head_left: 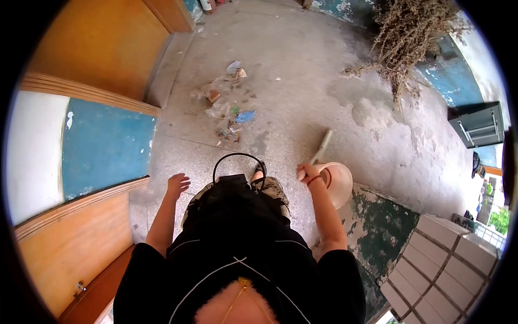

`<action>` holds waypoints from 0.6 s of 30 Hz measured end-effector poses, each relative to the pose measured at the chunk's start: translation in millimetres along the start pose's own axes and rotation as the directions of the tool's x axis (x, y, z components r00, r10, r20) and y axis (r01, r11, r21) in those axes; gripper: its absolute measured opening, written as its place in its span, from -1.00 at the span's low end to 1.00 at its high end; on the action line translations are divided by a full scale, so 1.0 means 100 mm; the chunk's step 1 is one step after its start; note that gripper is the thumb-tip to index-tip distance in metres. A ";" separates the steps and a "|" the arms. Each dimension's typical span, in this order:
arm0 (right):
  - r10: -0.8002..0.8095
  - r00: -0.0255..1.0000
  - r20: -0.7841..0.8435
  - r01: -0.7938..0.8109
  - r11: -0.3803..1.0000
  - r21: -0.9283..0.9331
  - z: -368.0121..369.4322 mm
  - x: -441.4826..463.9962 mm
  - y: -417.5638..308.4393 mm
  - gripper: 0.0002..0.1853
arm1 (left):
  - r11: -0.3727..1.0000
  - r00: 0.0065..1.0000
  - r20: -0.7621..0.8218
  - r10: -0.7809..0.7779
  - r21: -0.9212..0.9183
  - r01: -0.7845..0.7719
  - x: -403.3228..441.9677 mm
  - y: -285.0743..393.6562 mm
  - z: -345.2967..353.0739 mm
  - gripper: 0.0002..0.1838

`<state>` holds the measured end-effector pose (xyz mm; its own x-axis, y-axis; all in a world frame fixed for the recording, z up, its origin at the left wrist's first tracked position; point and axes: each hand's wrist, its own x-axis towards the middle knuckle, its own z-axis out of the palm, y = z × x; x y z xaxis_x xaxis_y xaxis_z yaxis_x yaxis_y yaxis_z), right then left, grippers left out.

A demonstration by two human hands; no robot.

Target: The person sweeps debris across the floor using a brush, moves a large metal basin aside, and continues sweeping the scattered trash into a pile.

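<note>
My right hand (308,172) is closed around a pale stick (324,144) that slants away over the floor. Just beyond my right wrist is a round cream-coloured object (341,184) with a reddish band, like a sun hat; whether my hand touches it I cannot tell. My left hand (178,185) hangs at my left side, fingers apart and nothing in them. Scattered litter (221,105), with clear plastic, a blue wrapper (246,116) and brown scraps, lies on the concrete floor ahead of me.
A large bundle of dry brush (410,40) leans at the far right wall. Wooden doors (102,46) and a blue wall panel (108,148) line my left. To the right are a dark metal case (477,125) and a tiled block (437,264).
</note>
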<state>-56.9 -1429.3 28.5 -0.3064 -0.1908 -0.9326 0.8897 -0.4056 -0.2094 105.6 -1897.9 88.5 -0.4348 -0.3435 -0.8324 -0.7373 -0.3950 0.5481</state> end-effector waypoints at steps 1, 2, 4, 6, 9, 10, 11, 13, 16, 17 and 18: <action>-0.003 0.999 0.052 0.006 0.997 -0.072 0.22 -0.03 0.03 -0.83 | 1.000 1.000 -0.012 0.003 -0.007 -0.003 0.03 0.10 0.12 -0.68; -0.002 0.994 0.106 0.018 0.990 -0.143 0.45 -0.05 0.07 -0.81 | 0.999 0.999 0.014 0.034 0.028 -0.034 0.06 0.19 0.22 -0.68; 0.083 0.984 0.156 -0.071 0.994 -0.080 0.84 -0.01 0.14 -0.83 | 0.996 0.997 0.034 0.063 0.060 -0.065 0.10 0.30 0.34 -0.69; 0.187 0.943 0.277 -0.172 0.982 -0.077 1.14 0.01 0.04 -0.88 | 0.996 0.999 0.019 0.026 0.081 -0.027 0.21 0.37 0.43 -0.70; 0.153 0.899 0.410 -0.083 0.979 -0.184 1.40 0.10 -0.36 -0.80 | 0.996 0.999 -0.004 -0.034 0.080 0.034 0.44 0.37 0.41 -0.70; 0.223 0.832 0.508 -0.187 0.975 -0.123 1.43 0.14 -0.56 -0.78 | 0.995 0.998 -0.023 -0.061 0.072 0.062 0.56 0.40 0.44 -0.70; 0.143 0.863 0.485 -0.104 0.989 -0.106 1.42 0.14 -0.73 -0.79 | 0.996 0.998 -0.012 -0.058 0.062 0.059 0.66 0.43 0.46 -0.70; 0.139 0.889 0.437 -0.126 0.990 -0.059 1.33 0.15 -1.00 -0.81 | 0.996 0.996 -0.049 -0.073 0.055 0.075 0.81 0.49 0.44 -0.69; 0.214 0.871 0.443 -0.309 0.939 0.154 0.97 0.06 -1.40 -0.84 | 0.997 0.997 -0.054 -0.056 0.042 0.058 0.88 0.72 0.52 -0.68; 0.196 0.880 0.432 -0.296 0.939 0.177 0.83 -0.01 -1.48 -0.84 | 0.997 0.997 -0.046 -0.059 0.046 0.061 0.97 0.76 0.53 -0.68; 0.149 0.913 0.379 -0.223 0.962 0.159 0.69 -0.15 -1.57 -0.84 | 0.996 0.997 -0.032 -0.064 0.053 0.066 1.06 0.79 0.52 -0.68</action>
<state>-215.4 -1424.1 95.3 -0.2755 -0.5737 -0.7713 0.8703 -0.4896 0.0533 -25.6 -1920.9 39.7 -0.3696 -0.3446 -0.8629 -0.7908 -0.3710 0.4869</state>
